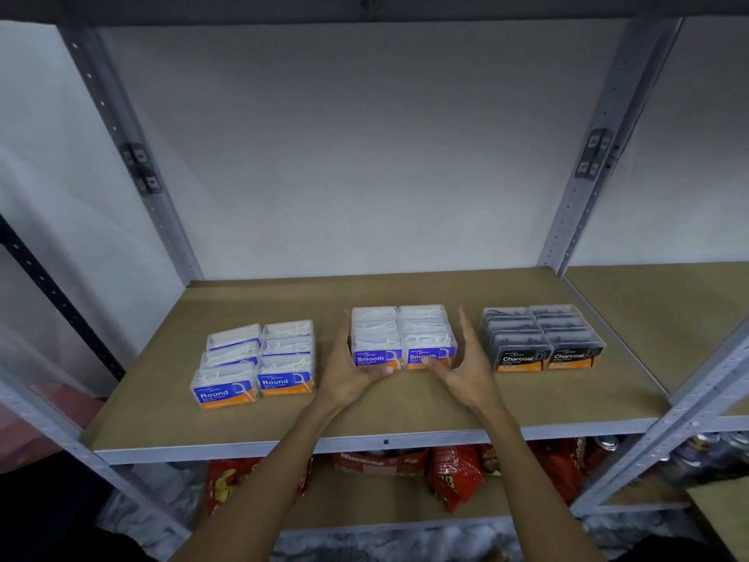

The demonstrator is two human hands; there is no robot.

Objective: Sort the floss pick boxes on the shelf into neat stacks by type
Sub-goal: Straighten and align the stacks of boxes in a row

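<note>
Three groups of floss pick boxes sit on the brown shelf (405,403). At the left are the blue "Round" boxes (255,365), slightly uneven. The blue "Smooth" boxes (403,336) stand in the middle, in two rows side by side. At the right are the black "Charcoal" boxes (541,338), also in two rows. My left hand (350,367) lies with straight fingers against the left side and front of the Smooth group. My right hand (466,365) flanks its right side, fingers straight, thumb at the front of the boxes.
Grey metal uprights (583,188) frame the shelf, with a white wall behind. Below the shelf's front edge lie red snack bags (454,476) and, further right, cans (705,456). Another brown shelf (664,314) continues to the right.
</note>
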